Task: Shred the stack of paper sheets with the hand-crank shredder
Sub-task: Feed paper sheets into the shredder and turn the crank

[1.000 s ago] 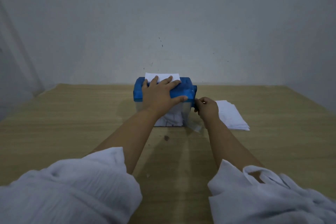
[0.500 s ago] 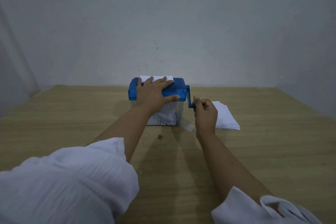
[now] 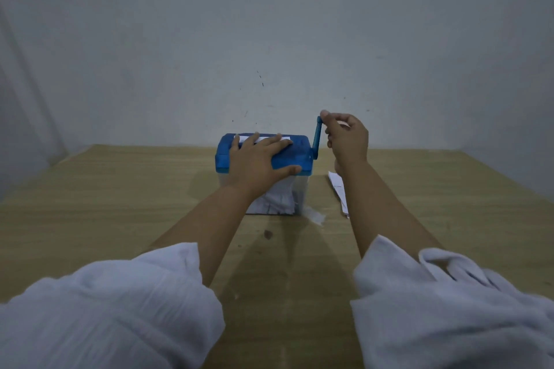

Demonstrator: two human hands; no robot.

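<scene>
A small hand-crank shredder [image 3: 295, 159] with a blue lid and a clear bin stands on the wooden table [image 3: 120, 204]. White strips [image 3: 278, 201] fill the bin. A thin edge of white sheet [image 3: 263, 139] shows in the slot on top. My left hand [image 3: 257, 163] lies flat over the lid, fingers spread, thumb over the front edge. My right hand [image 3: 347, 136] pinches the knob of the blue crank [image 3: 317, 138], which points up. The paper stack [image 3: 338, 192] lies right of the shredder, mostly hidden behind my right forearm.
A grey wall stands close behind the table's far edge. A scrap of paper [image 3: 314, 216] lies at the shredder's front right corner. My white sleeves [image 3: 120, 308] fill the lower part of the view.
My right hand has swung the crank from its low position up to the top. The sheet has sunk deeper into the slot. My left hand stays on the lid.
</scene>
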